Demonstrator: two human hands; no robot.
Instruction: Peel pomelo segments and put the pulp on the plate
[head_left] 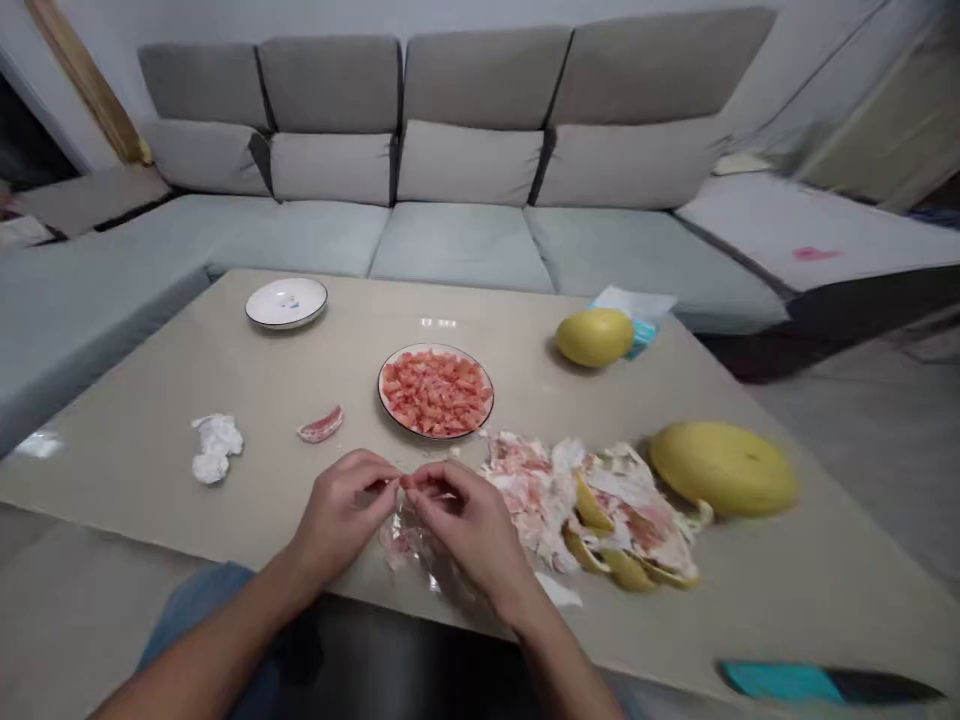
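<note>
My left hand (346, 515) and my right hand (474, 525) meet near the table's front edge, fingertips pinched together. A small reddish piece of pomelo flesh (406, 481) shows between them, mostly covered by the fingers. Beneath the hands lie clear plastic and pinkish scraps (401, 545). Just beyond is a dark-rimmed plate (383, 399) heaped with red pomelo pieces (436, 391). One pomelo segment (321, 425) rests on the table left of that plate. A pile of pomelo peel and white membrane (592, 505) spreads to the right of my right hand.
Two whole yellow pomelos (595, 337) (721, 468) sit at the right, the farther by a tissue pack (642, 338). A knife with a teal part (787, 682) lies front right. Crumpled tissue (216, 447) and another plate (286, 303) are left. A grey sofa (457, 240) stands behind.
</note>
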